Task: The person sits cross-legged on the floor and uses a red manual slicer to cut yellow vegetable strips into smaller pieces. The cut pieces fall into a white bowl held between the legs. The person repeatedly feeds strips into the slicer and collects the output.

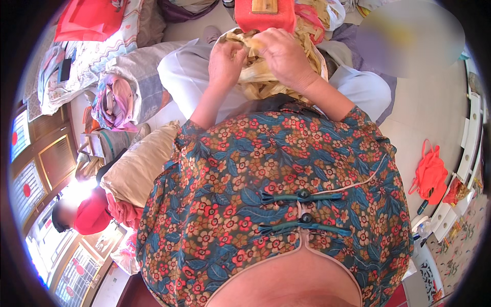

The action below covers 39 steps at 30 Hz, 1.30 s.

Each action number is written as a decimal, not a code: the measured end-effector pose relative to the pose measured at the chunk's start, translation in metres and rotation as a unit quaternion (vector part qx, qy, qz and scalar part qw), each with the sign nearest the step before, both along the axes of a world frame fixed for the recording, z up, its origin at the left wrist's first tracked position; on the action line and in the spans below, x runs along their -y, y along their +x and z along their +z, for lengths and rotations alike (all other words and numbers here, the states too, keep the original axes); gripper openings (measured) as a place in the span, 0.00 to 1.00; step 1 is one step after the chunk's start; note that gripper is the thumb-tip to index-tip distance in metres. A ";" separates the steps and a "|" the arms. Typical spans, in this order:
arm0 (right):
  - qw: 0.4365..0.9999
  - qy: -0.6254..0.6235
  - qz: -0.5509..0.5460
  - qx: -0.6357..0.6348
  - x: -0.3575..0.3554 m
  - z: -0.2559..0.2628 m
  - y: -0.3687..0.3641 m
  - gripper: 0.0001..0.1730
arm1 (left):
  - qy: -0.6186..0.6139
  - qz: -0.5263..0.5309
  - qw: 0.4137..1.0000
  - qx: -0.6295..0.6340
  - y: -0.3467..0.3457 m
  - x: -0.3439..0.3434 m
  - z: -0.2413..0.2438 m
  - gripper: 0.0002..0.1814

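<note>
My left hand (pixel 226 63) and my right hand (pixel 285 57) are close together in front of me, above a pile of dried husk-like plant strips (pixel 261 75). A pale yellow strip (pixel 257 43) shows at the fingertips of my right hand. The fingers of my left hand are pinched on what looks like a strip, partly hidden by the hand. The pile lies in a white-rimmed bag or basket (pixel 324 69) between my knees. Just beyond my hands stands a red cloth-covered block or stool (pixel 264 23), with a small wooden block (pixel 264 6) on top.
More strips fill a plastic bag (pixel 333 15) at the far right. Stuffed sacks (pixel 134 165) and folded clothing (pixel 117 101) lie to the left. A person in red (pixel 90 213) is farther left. A red bag (pixel 429 170) rests on the floor at right.
</note>
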State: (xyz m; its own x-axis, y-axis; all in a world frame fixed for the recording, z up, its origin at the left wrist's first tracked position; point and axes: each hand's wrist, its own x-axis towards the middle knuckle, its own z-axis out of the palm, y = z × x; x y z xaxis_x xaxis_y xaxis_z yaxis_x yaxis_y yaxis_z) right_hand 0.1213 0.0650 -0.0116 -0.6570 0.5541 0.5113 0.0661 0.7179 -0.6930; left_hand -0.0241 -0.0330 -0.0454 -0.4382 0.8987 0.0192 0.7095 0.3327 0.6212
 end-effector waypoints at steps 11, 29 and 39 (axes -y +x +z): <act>0.966 -0.214 0.142 -0.031 0.036 -0.016 0.002 0.10 | -0.006 0.164 0.624 0.764 0.011 -0.004 0.005 0.15; 0.711 -0.684 0.107 -0.124 -0.002 -0.003 -0.011 0.12 | 0.213 -0.097 0.969 -0.076 0.019 -0.010 0.066 0.18; 0.830 -0.541 0.130 0.042 -0.011 0.027 0.000 0.19 | 0.234 -0.122 0.965 -0.001 0.012 -0.018 0.059 0.21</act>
